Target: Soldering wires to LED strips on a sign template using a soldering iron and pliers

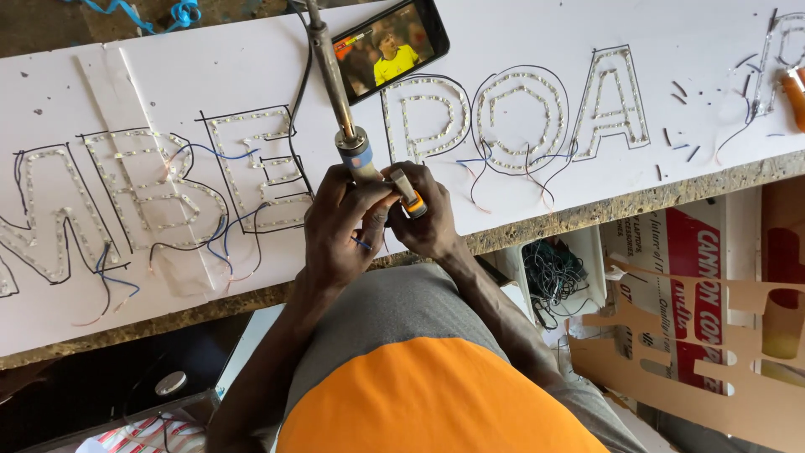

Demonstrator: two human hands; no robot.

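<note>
My left hand [335,226] is closed around the lower end of a soldering iron [356,155], a long metal rod with a blue and grey band, which points away from me over the board. A thin blue wire [361,244] shows between its fingers. My right hand [432,222] touches the left one and grips a small grey and orange tool [408,195]. Both hands hover over the near edge of a white sign board [168,75] whose outlined letters [520,117] are filled with rows of small lights.
A phone [390,46] playing a video lies on the board's far side. Loose blue, black and red wires [222,239] trail from the letters. Below the table edge sit a tangle of wires [553,277], cut cardboard [671,352] and a printed box [700,285].
</note>
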